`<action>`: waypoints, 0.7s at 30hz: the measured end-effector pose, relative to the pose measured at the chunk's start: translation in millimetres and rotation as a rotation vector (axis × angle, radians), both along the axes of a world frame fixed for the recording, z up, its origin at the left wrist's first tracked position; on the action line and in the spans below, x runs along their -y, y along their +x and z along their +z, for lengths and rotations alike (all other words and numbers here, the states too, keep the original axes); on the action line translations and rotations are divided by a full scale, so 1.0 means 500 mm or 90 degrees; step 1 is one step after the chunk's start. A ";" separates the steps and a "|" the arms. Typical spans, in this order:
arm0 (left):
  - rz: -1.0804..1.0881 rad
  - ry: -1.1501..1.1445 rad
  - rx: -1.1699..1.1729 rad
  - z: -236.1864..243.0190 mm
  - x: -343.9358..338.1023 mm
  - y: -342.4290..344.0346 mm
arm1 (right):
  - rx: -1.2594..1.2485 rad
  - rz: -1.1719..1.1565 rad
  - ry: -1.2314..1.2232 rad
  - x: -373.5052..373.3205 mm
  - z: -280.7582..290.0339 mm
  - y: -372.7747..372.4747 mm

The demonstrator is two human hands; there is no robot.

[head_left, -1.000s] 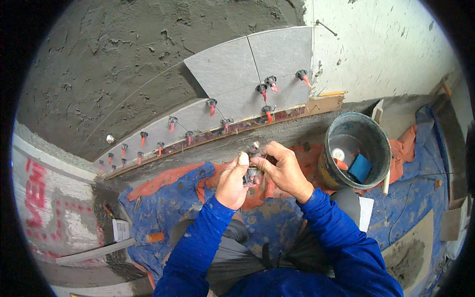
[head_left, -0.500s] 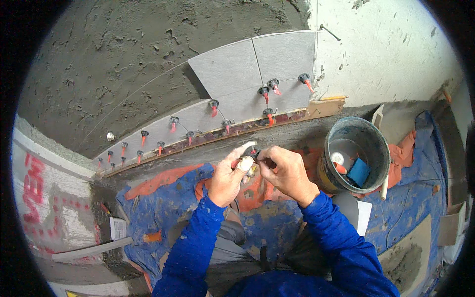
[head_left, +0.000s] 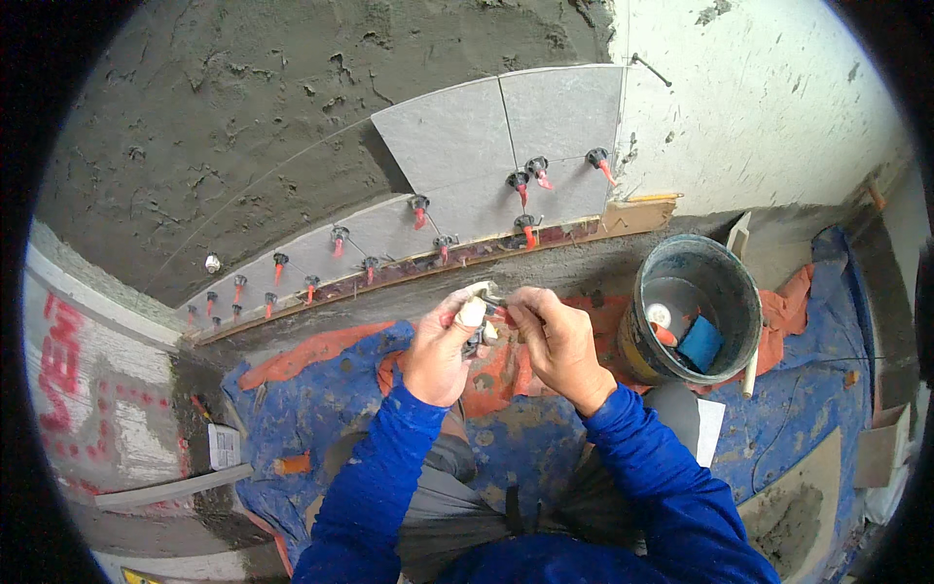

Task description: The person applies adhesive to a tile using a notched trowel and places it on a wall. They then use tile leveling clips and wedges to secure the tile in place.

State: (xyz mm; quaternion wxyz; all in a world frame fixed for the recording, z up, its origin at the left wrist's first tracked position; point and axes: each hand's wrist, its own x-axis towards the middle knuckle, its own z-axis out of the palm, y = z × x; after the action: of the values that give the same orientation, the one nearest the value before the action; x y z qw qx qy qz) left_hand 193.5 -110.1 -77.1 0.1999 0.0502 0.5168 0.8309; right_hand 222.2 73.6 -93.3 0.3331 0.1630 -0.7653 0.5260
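Observation:
Near the centre, my left hand (head_left: 438, 355) is closed around small dark and pale fittings (head_left: 475, 339); its thumb tip has a white covering, perhaps tape. Beside it, my right hand (head_left: 559, 346) has thumb and forefinger together at a thin piece among these fittings; exactly what it pinches is too small to make out. Behind both hands, grey tiles (head_left: 555, 117) are set on the wall in a curved band, with several red-handled levelling clips (head_left: 603, 167) along the joints. A wooden batten (head_left: 632, 214) runs under the lowest tiles.
A black bucket (head_left: 736, 292) holding a blue sponge (head_left: 699, 343) stands at my right. Blue and orange tarps (head_left: 798, 409) lie below, with a mortar-smeared board (head_left: 793, 496) at lower right. Rough grey render (head_left: 224, 117) covers the upper left wall; a painted strip (head_left: 165, 496) lies at lower left.
My hands have shifted slightly and turned the small fittings between their fingers. My right fingertips are a little higher than a second ago. The view has drifted slightly.

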 end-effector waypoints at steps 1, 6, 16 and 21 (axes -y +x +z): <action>-0.012 -0.022 -0.061 0.001 -0.003 0.001 | 0.129 0.102 -0.204 0.000 0.000 0.001; 0.040 -0.174 -0.183 0.014 -0.009 0.006 | 0.354 0.282 -0.503 0.007 0.000 0.006; 0.064 -0.342 -0.563 0.020 -0.007 -0.069 | 0.459 0.445 -0.579 -0.009 0.008 -0.027; 0.065 -0.240 -0.203 -0.005 -0.010 -0.142 | 0.285 0.164 -0.396 0.016 0.015 -0.064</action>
State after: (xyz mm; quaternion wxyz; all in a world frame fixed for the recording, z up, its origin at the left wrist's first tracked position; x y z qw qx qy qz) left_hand 122.5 -105.0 -79.5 0.0795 0.1166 0.6895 0.7104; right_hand 190.4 65.4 -85.7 0.1232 0.0306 -0.5962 0.7927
